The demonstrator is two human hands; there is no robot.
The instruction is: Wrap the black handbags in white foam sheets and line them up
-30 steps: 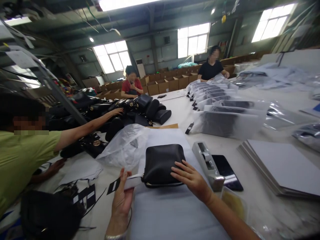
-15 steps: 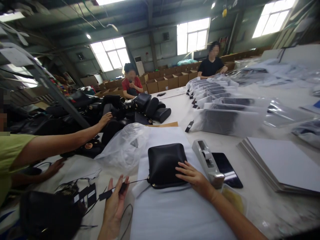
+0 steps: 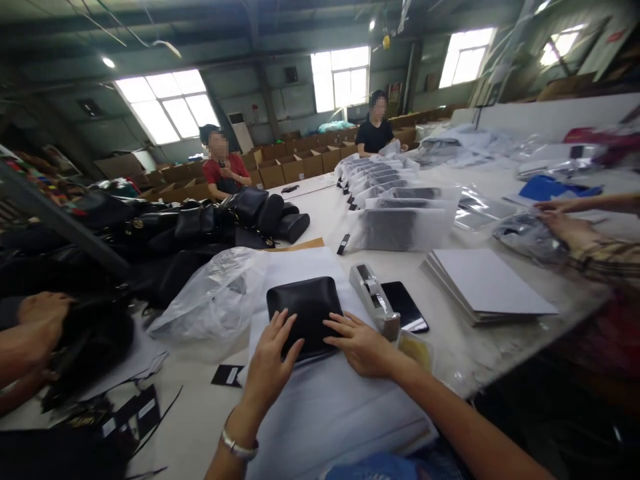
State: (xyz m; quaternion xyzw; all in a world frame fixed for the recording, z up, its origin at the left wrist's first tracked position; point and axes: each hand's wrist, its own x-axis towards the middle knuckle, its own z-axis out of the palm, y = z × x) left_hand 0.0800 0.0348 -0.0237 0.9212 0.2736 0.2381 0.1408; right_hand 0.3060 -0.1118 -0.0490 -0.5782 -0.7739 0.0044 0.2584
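A black leather bag point(image 3: 305, 307) lies flat on a stack of white tissue paper point(image 3: 320, 420) in front of me. My left hand point(image 3: 273, 357) rests at the bag's lower left corner, fingers spread. On the bag's right edge, my right hand point(image 3: 357, 340) lies with its fingers stretched out. A black hang tag point(image 3: 227, 375) with a white label sits on the table left of my left hand. Crumpled clear plastic point(image 3: 215, 293) is bunched beyond the bag, to its left.
A tape dispenser point(image 3: 373, 300), a black phone point(image 3: 406, 305) and grey boards point(image 3: 493, 283) stand to the right. Wrapped bags point(image 3: 385, 227) line up behind. Black bags point(image 3: 200, 227) pile up at left. Co-workers' hands point(image 3: 45, 313) are at left, others point(image 3: 565, 223) at right.
My left hand has let go of the hang tag and moved up onto the bag. My right hand stays at the bag's right side. The view has swung right.
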